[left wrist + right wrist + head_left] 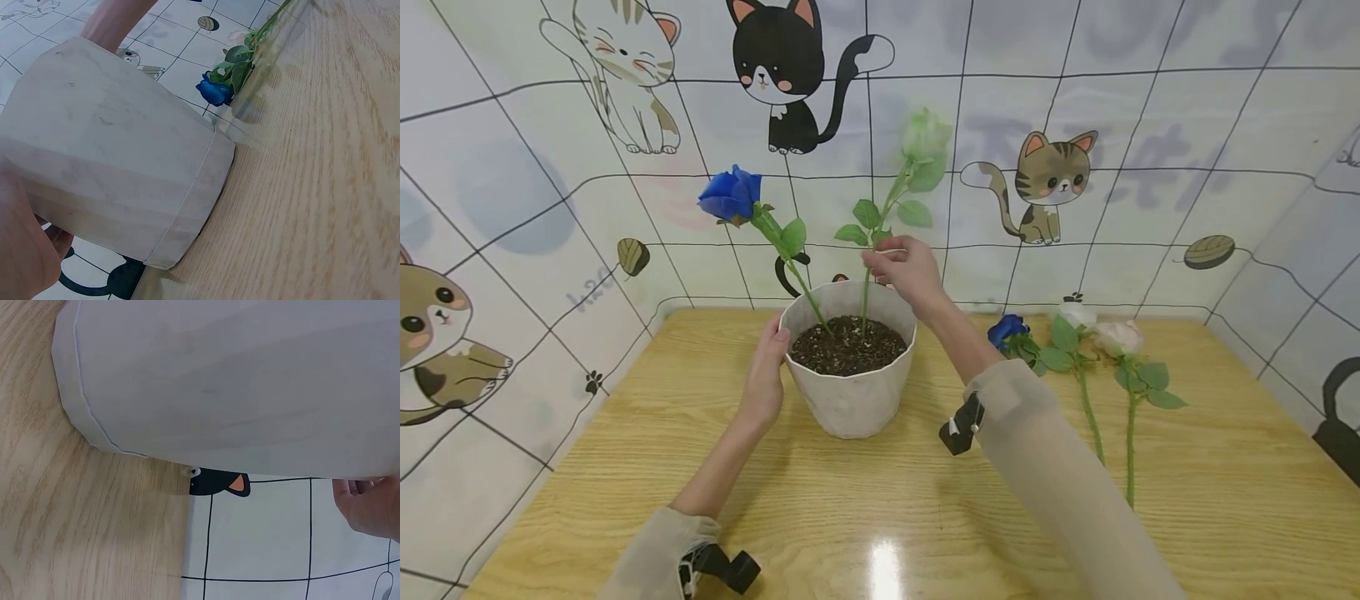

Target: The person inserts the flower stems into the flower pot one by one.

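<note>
A white flower pot [850, 404] filled with dark soil [848, 350] stands on the table. My left hand [765, 379] holds its left side, thumb by the rim and fingers round the back; the left wrist view shows this hand [25, 240] against the wall of the pot [119, 144]. With thumb and fingertips, my right hand [910, 271] pinches the stem of a pale green-white rose [925, 142], whose lower end meets the soil. A blue rose [730, 196] stands in the same soil, leaning left. The pot [219, 387] fills much of the right wrist view.
Right of the pot lie a blue rose [1007, 332], a white rose [1077, 315] and a pale pink rose [1118, 337] on the wooden table [850, 500]. A cat-print sheet [917, 50] hangs behind. A black object [1341, 425] shows at the right edge.
</note>
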A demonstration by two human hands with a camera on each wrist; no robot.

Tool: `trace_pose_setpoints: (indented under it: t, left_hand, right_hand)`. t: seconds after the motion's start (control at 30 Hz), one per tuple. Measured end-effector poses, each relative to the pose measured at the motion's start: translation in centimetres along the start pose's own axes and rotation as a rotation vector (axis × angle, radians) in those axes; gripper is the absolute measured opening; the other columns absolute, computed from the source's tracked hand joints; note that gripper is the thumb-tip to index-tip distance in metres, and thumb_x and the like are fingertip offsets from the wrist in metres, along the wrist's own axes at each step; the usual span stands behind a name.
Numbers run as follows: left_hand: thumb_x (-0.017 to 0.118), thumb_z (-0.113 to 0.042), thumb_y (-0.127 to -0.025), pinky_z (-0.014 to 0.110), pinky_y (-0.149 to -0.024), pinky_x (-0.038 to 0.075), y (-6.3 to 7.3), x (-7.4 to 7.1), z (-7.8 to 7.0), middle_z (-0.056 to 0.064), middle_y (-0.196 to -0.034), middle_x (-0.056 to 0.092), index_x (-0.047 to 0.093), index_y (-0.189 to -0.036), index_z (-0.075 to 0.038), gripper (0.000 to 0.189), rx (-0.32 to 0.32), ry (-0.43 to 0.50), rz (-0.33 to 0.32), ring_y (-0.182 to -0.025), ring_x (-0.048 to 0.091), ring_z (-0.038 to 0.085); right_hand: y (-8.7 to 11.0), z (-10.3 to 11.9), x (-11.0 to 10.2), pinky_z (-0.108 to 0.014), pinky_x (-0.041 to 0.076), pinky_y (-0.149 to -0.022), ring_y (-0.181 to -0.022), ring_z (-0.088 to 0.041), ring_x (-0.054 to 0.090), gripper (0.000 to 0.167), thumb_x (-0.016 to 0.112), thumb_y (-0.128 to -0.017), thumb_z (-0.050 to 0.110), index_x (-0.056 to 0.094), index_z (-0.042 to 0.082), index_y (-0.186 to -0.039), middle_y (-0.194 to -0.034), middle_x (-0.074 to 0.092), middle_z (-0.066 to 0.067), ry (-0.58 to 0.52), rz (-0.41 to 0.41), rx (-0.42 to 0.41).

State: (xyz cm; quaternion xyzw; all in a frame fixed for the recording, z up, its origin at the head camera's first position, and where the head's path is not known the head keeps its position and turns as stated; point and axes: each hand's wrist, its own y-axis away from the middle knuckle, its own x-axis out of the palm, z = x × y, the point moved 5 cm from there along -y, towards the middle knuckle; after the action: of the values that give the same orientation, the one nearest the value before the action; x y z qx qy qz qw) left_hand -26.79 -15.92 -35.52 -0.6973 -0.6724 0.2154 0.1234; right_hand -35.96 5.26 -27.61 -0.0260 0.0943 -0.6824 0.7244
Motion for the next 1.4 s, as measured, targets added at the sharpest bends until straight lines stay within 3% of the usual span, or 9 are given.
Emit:
trace_pose_setpoints:
  t: [0.2, 0.33, 0.57, 1.0, 1.4]
  left_hand:
    - [0.027, -0.027, -0.108, 0.051, -0.108, 0.033, 0.0, 0.0, 0.0, 0.022, -0.142, 0.049, 0.041, -0.147, 0.002, 0.051, 0.005, 0.000, 0.002, -0.129, 0.046, 0.034]
    - [0.027, -0.027, -0.107, 0.053, -0.107, 0.033, 0.0, 0.1, 0.1, 0.022, -0.142, 0.048, 0.040, -0.147, 0.001, 0.051, 0.008, 0.009, 0.003, -0.129, 0.046, 0.035]
    - [0.026, -0.027, -0.108, 0.054, -0.108, 0.031, 0.1, 0.0, 0.1, 0.024, -0.143, 0.047, 0.039, -0.148, 0.002, 0.052, 0.008, 0.013, 0.000, -0.129, 0.045, 0.036]
    - [0.028, -0.028, -0.107, 0.054, -0.108, 0.032, 0.0, 0.1, 0.1, 0.025, -0.141, 0.048, 0.040, -0.146, 0.005, 0.053, 0.023, 0.042, -0.004, -0.129, 0.045, 0.035]
    - [0.028, -0.029, -0.107, 0.053, -0.109, 0.032, 0.1, 0.1, 0.2, 0.024, -0.141, 0.049, 0.040, -0.146, 0.005, 0.053, 0.013, 0.039, -0.011, -0.130, 0.045, 0.034]
  right_hand:
    - [0.5, -0.5, -0.6, -0.035, 0.055, -0.089, -0.107, -0.037, 0.064, 0.042, 0.068, -0.098, 0.020, 0.059, -0.006, -0.129, -0.123, 0.065, -0.022, 0.013, 0.013, -0.014]
    - [1.0, -0.6, -1.2, -0.037, 0.054, -0.091, -0.111, -0.039, 0.063, 0.043, 0.068, -0.098, 0.026, 0.061, -0.003, -0.130, -0.123, 0.066, -0.019, 0.079, 0.030, -0.041]
    - [2.1, -0.1, -2.2, -0.039, 0.053, -0.093, -0.109, -0.031, 0.064, 0.045, 0.065, -0.100, 0.029, 0.060, -0.001, -0.132, -0.124, 0.066, -0.017, 0.131, 0.051, -0.101]
    - [4.9, 0.8, -3.6, -0.043, 0.052, -0.095, -0.108, -0.028, 0.062, 0.041, 0.064, -0.101, 0.025, 0.059, -0.001, -0.132, -0.125, 0.065, -0.016, 0.149, 0.112, -0.133]
    - [6.9, 0.9, -6.7, -0.037, 0.051, -0.093, -0.106, -0.026, 0.062, 0.041, 0.063, -0.101, 0.028, 0.059, 0.002, -0.133, -0.125, 0.065, -0.014, 0.197, 0.122, -0.142]
